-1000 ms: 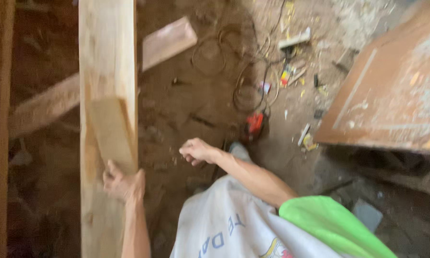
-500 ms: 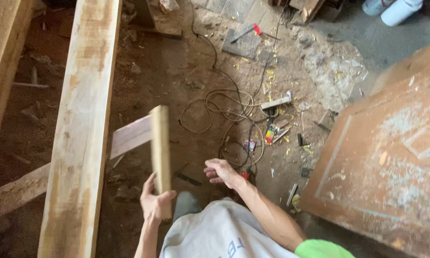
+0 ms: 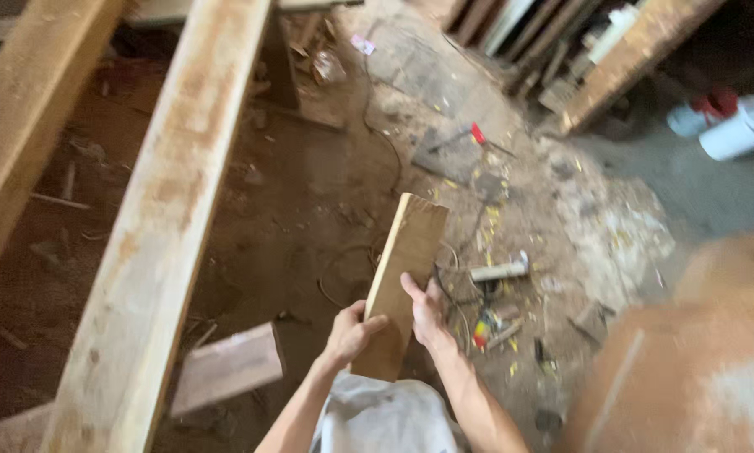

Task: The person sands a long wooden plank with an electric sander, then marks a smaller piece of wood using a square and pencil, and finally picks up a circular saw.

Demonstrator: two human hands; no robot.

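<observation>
Now joined by the right hand [image 3: 426, 315], the left hand [image 3: 352, 330] grips the board [image 3: 402, 281]

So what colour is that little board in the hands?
Pale tan wood: the short board, in the head view.

1. A rough carpentry workshop or building site, seen from above.
2. Long raw timber beams [image 3: 163, 226] run across the view.
3. The dirt floor [image 3: 310, 210] is littered with wood chips, offcuts [image 3: 226, 367] and a loose cable [image 3: 377, 134].
4. More boards [image 3: 637, 50] lean at the far edge, near white plastic containers [image 3: 733, 126].
</observation>
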